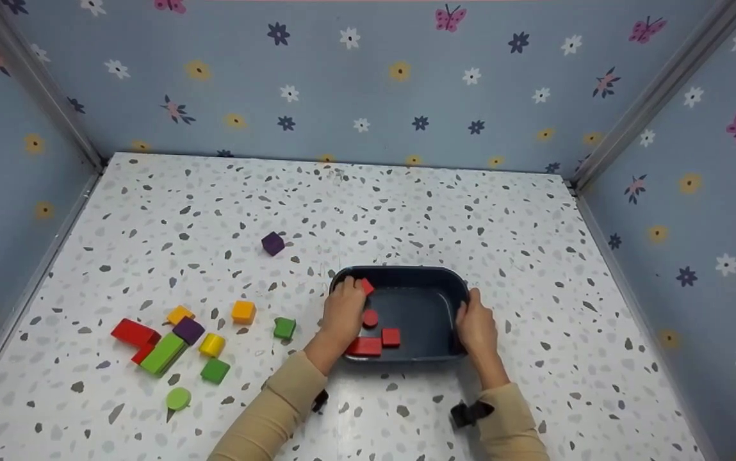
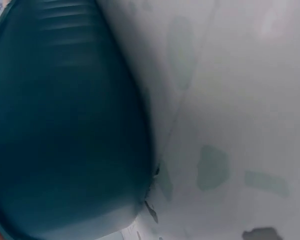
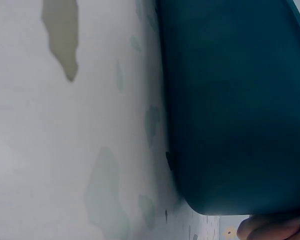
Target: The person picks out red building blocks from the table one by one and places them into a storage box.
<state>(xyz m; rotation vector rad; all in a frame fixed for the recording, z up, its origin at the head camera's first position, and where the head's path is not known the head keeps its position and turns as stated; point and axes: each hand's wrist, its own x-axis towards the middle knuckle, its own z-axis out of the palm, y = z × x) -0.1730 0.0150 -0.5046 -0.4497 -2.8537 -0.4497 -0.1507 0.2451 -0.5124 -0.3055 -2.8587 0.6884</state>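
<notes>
A dark blue rectangular bin (image 1: 419, 314) stands on the speckled table in the head view. My left hand (image 1: 344, 310) grips its left rim, fingers bent over into the inside. On the opposite side my right hand (image 1: 478, 323) holds the right rim. Inside, toward the left, lie several red blocks: a round one (image 1: 370, 318), a cube (image 1: 391, 337), a longer block (image 1: 366, 346) and a small piece (image 1: 366, 286) beside my left fingertips. The bin's outer wall (image 2: 70, 125) fills much of the left wrist view. My right fingers (image 3: 272, 227) show under the bin's edge in the right wrist view.
Left of the bin lies a loose group with a red block (image 1: 134, 333), a light green block (image 1: 164, 353), a yellow cylinder (image 1: 212, 345) and an orange cube (image 1: 243, 312). A green block (image 1: 284, 328) sits nearer the bin; a purple cube (image 1: 273, 243) farther back. Flowered panels wall the table.
</notes>
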